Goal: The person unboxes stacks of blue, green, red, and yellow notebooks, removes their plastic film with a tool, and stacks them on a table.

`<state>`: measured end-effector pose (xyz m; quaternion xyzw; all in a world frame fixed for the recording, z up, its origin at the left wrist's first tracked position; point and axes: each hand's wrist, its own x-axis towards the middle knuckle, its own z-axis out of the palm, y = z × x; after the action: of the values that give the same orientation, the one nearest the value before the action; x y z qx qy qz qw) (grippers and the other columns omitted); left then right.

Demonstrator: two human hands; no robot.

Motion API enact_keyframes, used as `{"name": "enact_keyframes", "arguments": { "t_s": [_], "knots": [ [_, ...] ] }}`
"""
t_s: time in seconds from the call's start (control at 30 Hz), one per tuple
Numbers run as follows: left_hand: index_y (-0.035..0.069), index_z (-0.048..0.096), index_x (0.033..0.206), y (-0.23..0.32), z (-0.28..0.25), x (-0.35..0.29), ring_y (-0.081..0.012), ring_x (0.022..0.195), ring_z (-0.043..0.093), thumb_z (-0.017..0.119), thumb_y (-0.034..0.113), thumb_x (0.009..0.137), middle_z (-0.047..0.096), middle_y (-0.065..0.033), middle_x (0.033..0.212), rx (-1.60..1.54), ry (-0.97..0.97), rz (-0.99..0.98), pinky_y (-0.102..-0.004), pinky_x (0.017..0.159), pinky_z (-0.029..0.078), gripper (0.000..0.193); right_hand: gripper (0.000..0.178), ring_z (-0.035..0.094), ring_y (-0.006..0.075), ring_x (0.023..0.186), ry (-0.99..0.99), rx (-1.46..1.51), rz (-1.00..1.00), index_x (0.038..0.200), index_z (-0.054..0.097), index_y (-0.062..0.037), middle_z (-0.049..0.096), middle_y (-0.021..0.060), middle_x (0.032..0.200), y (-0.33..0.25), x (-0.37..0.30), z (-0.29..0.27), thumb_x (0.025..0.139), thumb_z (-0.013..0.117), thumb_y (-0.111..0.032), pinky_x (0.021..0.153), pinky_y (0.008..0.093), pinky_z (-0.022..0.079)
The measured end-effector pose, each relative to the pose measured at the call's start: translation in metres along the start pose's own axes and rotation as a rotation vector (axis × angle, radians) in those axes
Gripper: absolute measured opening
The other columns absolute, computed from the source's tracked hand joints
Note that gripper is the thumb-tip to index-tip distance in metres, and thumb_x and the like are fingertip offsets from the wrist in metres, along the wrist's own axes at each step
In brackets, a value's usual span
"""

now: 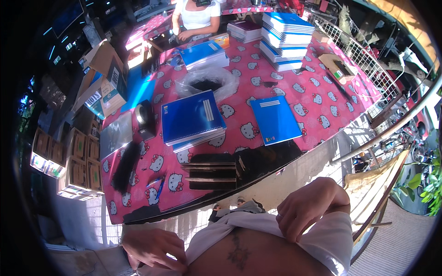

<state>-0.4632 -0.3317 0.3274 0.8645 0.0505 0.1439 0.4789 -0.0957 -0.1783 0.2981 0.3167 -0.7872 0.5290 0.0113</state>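
One hand, the right hand point(306, 209), curls its fingers closed, apparently pinching the white shirt point(327, 239); the left hand point(154, 248) is part-curled, its hold impossible to tell. Shirt position: nearside of the blue notebook stack point(191, 117). Step in hand: apparently garment adjustment. Any next move at the stack calls for free fingers. Right of the stack: single blue notebook point(276, 122).

Hard sunlight is striking the table point(317, 135); a blue sheet point(142, 87) at its left edge is glaring. Beyond, deep shadow is lying. Fisheye distortion is bowing the near edge; black vignetting is ringing the view.
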Motion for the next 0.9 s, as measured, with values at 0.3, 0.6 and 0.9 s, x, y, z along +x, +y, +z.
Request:
{"name": "enact_keyframes", "arguments": {
  "t_s": [0.3,0.6,0.9],
  "knots": [
    [0.010,0.071,0.105,0.057,0.004,0.048,-0.0216,0.090,0.064,0.066,0.018,0.088,0.065,-0.0048,0.103,0.186,0.032,-0.050,-0.0350,0.076,0.053,0.020,0.017,0.062,0.0301,0.092,-0.048,0.113,-0.294,0.106,0.061,-0.0034,0.062,0.0138,0.104,-0.043,-0.003,-0.011,0.101,0.050,-0.016,0.078,0.0396,0.049],
    [-0.006,0.066,0.110,0.031,0.005,0.064,-0.0296,0.102,0.068,0.057,0.013,0.096,0.064,-0.0193,0.117,0.203,0.128,0.219,-0.0477,0.095,0.054,0.025,0.024,0.065,0.0333,0.098,0.198,0.277,-0.376,0.112,0.065,0.0020,0.065,0.0191,0.110,0.022,0.012,-0.012,0.094,0.066,-0.014,0.080,0.0407,0.053],
    [0.001,0.063,0.121,-0.300,-0.069,-0.056,-0.0319,0.107,0.066,0.064,0.009,0.089,0.066,-0.0175,0.121,1.474,0.699,-0.635,-0.0403,0.096,0.054,0.033,0.046,0.065,0.0301,0.099,0.818,-0.859,0.854,0.129,0.059,-0.0171,0.067,0.0081,0.110,0.238,0.022,0.018,0.085,0.069,-0.012,0.090,0.0407,0.050]
  ]
}}
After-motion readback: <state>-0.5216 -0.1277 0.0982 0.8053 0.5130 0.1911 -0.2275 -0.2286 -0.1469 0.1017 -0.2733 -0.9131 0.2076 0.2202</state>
